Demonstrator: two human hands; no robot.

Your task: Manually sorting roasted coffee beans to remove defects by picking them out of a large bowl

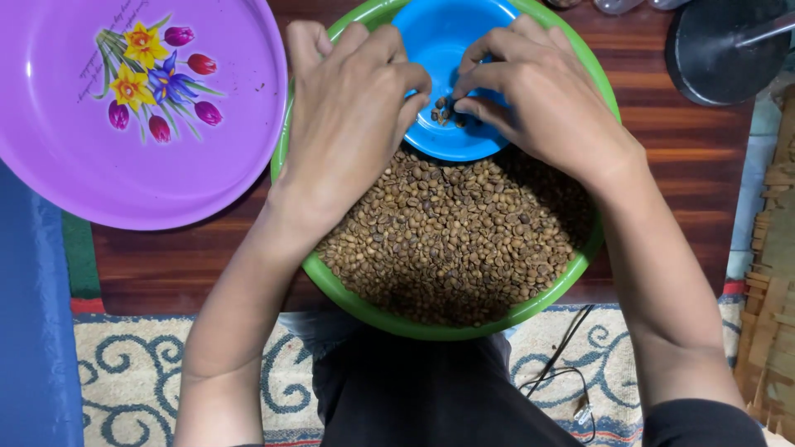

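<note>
Nearest the camera, dark clothing and a patterned rug [124, 372] with blue scrolls are seen, a thin black cable [556, 364] lying on the rug at the right. Both forearms are extended forward over a green basin [464, 329], which is set on a dark wooden surface [190, 265] and is filled across its near half with brown coffee beans [451, 240]. A blue bowl [439, 41] is seated inside the basin at its far side, resting against the bean heap. The left hand [348, 116] is laid over the basin's left part, fingers curled, tips touching the blue bowl's edge — nothing is seen held. The right hand [538, 91] is bent over the bowl, thumb and forefinger pinched close together at a few beans [445, 112] in the bowl; whether one is actually gripped cannot be told. Farther left, a purple tray [74, 165] with painted flowers is noted; far right, a dark round base [720, 58]
</note>
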